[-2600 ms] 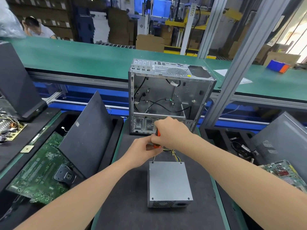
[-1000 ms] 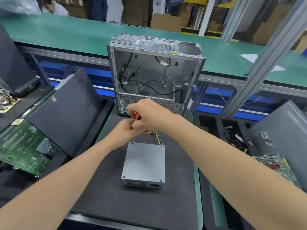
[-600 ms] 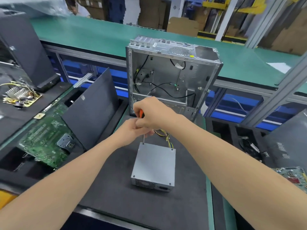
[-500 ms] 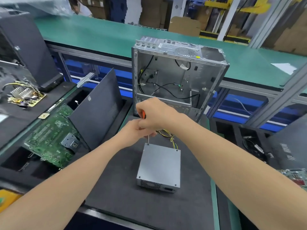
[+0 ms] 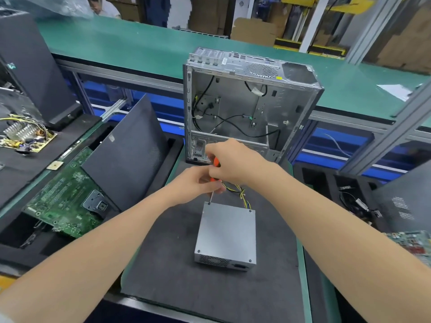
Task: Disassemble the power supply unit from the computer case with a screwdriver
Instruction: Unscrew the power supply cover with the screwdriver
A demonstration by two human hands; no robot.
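While fingers [image 5: 207,184] grip the screwdriver [image 5: 216,162], the power supply [image 5: 227,234] lies just below them.

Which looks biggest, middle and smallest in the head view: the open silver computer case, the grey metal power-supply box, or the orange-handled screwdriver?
1. open silver computer case
2. grey metal power-supply box, though nearer the camera
3. orange-handled screwdriver, mostly covered

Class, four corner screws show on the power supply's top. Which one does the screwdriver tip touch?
The far-left corner screw: the screwdriver tip sits on it, while the other three stand free.
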